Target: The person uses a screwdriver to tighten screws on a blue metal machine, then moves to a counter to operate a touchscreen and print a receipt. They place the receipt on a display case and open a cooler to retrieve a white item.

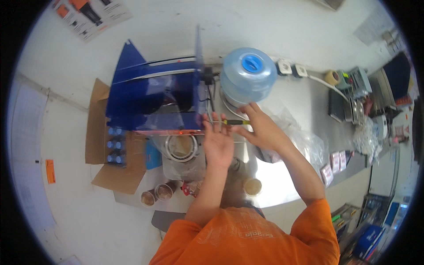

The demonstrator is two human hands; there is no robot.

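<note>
Two bare hands meet near the centre of view, at the right-hand end of a blue machine (152, 104). Its body lies at 10 o'clock from them.

Screwdriver (236, 122): yellow-green and black handle toward 3 o'clock, shaft toward 9 o'clock, directed at the machine's end. Tip contact not resolvable.

Right hand (263, 130): at the handle end, thumb and forefinger set apart on either side of it. Cannot tell whether the fingers press on the handle.

Left hand (219, 143): palm up, fingers stretched and slightly spread beside the shaft, at the machine's edge. Cannot tell whether they pinch anything.

Surroundings, taken from the hands: large blue water bottle (249, 81) at 1 o'clock on the metal worktop (316, 95); clear plastic bag (304, 139) at 3 to 4 o'clock; yellowish round container (252, 187) at 5 o'clock; two cups (164, 191) with brown contents at 7 to 8 o'clock; round metal ring (168, 149) at 8 o'clock; open cardboard box (98, 126) at 9 o'clock, containing blue-capped bottles (116, 145).
</note>
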